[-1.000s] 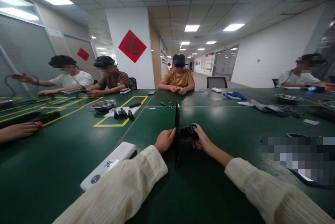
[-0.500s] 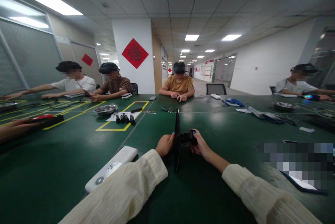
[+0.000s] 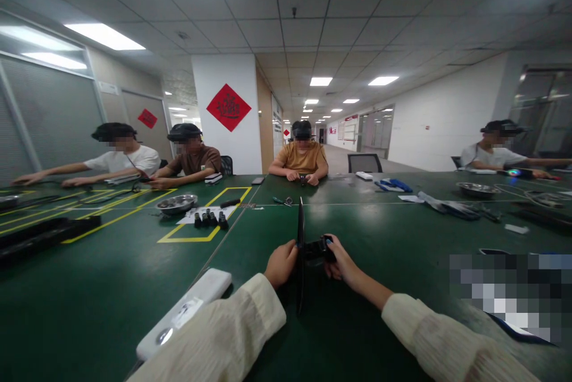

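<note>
Left hand (image 3: 280,263) curled against thin black panel (image 3: 300,221), upright and edge-on on green table (image 3: 379,227); right hand (image 3: 342,257) fingers clamped around small black fitting (image 3: 315,248), possibly a bracket, touching panel

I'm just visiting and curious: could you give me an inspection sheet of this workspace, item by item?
Surface: dark green table, marked with a yellow tape rectangle.
Things in hand: thin black flat panel stood on edge; small black block on its right face.
Clutter: white slim rectangular device beside the left sleeve; round metal bowl; row of small black parts.
Hands: left hand grips the panel; right hand grips the block.
Cables: what looks like a thin black cable at far left, near co-workers.
Surroundings: several people seated round the table; red diamond sign on a white pillar.
</note>
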### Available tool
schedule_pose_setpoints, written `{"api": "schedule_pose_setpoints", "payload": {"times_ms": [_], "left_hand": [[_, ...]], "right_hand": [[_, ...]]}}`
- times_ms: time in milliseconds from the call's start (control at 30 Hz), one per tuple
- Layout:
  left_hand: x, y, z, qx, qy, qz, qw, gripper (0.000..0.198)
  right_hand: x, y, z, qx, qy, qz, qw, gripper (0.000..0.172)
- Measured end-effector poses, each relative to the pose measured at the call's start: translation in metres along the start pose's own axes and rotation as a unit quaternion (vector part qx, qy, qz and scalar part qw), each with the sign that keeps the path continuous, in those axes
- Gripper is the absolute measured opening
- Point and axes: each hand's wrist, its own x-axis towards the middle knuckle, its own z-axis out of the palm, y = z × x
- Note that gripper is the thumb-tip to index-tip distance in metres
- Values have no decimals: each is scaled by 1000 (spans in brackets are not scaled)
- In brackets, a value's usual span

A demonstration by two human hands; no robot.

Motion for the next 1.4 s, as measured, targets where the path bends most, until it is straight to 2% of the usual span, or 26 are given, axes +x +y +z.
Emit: {"api": "schedule_pose_setpoints", "payload": {"times_ms": [367,700,900,1400], "left_hand": [[-1,2,-2,21,6,39,999,39],[1,-2,2,15,4,45,999,42],[2,-4,2,7,8,54,998,41],[2,-7,4,21,10,85,996,48]], "right_hand": [[5,10,-4,5,11,-7,1000,64],[4,6,-2,17,18,-7,1000,60],[3,5,-2,12,11,-2,1000,63],[9,10,-6,30,6,-1,1000,48]]}}
